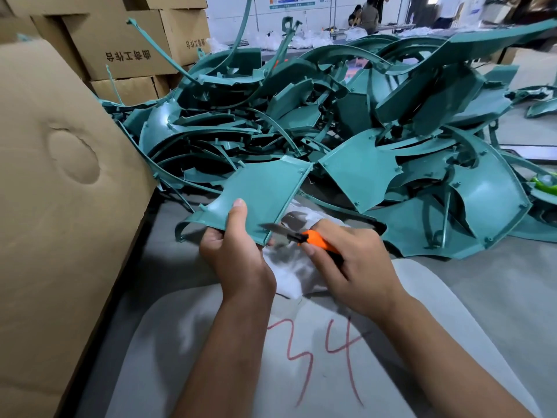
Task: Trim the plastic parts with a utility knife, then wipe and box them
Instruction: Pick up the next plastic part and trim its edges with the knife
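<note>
Near the table's (497, 297) front edge, a teal plastic part (259, 194) is gripped by the left hand (238, 254), thumb pressed on top, fingers curled beneath. An orange utility knife (313, 239) is clasped in the right hand (352, 263), its blurred blade laid at the part's lower right edge. Behind, a pile of teal parts (376, 131) is heaped mid-table, its lower pieces hidden.

knife blade (272, 229): blurred, perhaps touching part edge | cardboard box (60, 206): cut off left
</note>
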